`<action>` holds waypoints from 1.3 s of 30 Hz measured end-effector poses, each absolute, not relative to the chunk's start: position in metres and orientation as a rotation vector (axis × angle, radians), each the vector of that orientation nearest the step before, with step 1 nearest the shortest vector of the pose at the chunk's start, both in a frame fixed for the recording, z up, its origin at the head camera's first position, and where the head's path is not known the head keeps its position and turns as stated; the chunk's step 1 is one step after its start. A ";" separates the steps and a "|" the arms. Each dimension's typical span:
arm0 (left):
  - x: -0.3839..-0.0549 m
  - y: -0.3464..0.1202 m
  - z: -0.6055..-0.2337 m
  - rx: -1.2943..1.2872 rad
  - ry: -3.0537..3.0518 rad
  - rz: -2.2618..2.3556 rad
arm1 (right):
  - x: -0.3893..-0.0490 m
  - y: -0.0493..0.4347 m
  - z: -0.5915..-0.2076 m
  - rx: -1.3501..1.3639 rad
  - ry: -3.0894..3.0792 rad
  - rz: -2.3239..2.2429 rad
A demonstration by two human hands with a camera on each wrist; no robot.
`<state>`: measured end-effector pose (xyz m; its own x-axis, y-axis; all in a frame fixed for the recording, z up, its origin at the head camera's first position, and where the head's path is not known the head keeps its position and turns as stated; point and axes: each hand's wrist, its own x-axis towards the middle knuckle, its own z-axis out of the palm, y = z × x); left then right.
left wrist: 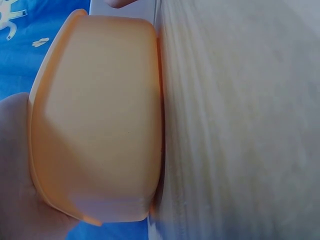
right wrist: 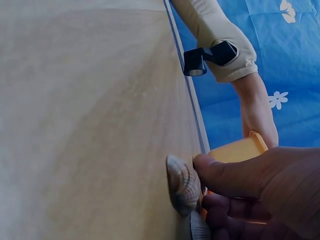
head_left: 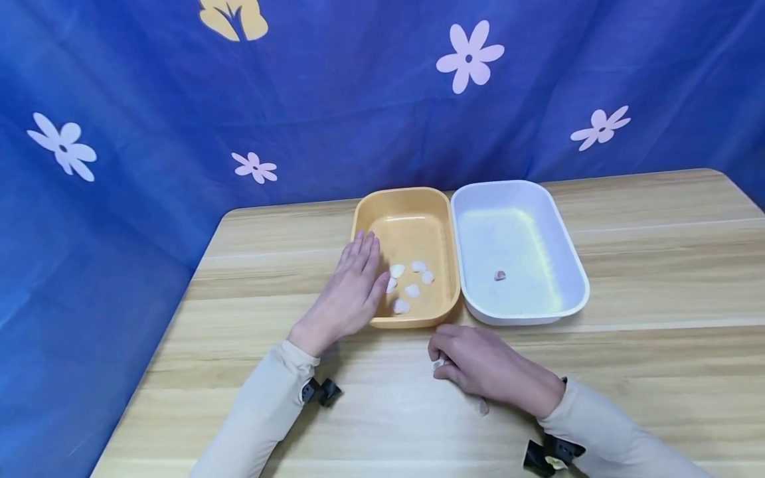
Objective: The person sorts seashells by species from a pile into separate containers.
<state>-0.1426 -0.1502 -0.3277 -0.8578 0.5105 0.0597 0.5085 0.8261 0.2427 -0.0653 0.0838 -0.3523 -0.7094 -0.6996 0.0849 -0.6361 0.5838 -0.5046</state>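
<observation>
My left hand rests over the left rim of an orange tub, its fingers straight. The left wrist view shows the tub's outer wall with part of that hand at the rim. Several white seashells lie in the tub. My right hand pinches a small pale seashell between thumb and fingers, low over the table in front of the tubs. Another seashell lies under the wrist. In the right wrist view, a ribbed seashell shows beside the thumb.
A white tub stands against the orange one on the right, with one small brownish shell inside. Both tubs sit on a wood-grain table. A blue flowered curtain hangs behind the table. Each wrist carries a black camera.
</observation>
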 end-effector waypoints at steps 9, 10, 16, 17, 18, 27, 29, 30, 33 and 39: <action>-0.140 -0.153 -0.325 0.829 2.988 0.398 | -0.061 0.082 -0.333 -1.255 2.646 -0.751; -0.140 -0.153 -0.325 0.831 2.988 0.398 | -0.061 0.083 -0.330 -1.271 2.650 -0.757; -0.141 -0.152 -0.325 0.830 2.990 0.407 | -0.060 0.088 -0.313 -1.306 2.698 -0.782; -0.141 -0.152 -0.325 0.830 2.989 0.404 | -0.060 0.088 -0.312 -1.306 2.702 -0.792; -0.141 -0.152 -0.325 0.831 2.987 0.403 | -0.060 0.089 -0.311 -1.304 2.706 -0.803; -0.142 -0.152 -0.326 0.847 2.996 0.404 | -0.063 0.096 -0.306 -1.313 2.763 -0.954; -0.142 -0.151 -0.327 0.851 2.999 0.408 | -0.065 0.097 -0.305 -1.323 2.782 -0.983; -0.142 -0.151 -0.327 0.851 2.999 0.410 | -0.066 0.099 -0.305 -1.325 2.789 -0.999; -0.142 -0.151 -0.328 0.854 3.001 0.414 | -0.069 0.102 -0.303 -1.325 2.816 -1.019; -0.143 -0.151 -0.329 0.871 3.003 0.411 | -0.075 0.108 -0.303 -1.281 2.901 -1.037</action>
<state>-0.1427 -0.1511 -0.3290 -0.8472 0.5246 0.0834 0.5277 0.8133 0.2450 -0.0754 0.1082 -0.3029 -0.6891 -0.6011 0.4048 -0.7215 0.5166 -0.4611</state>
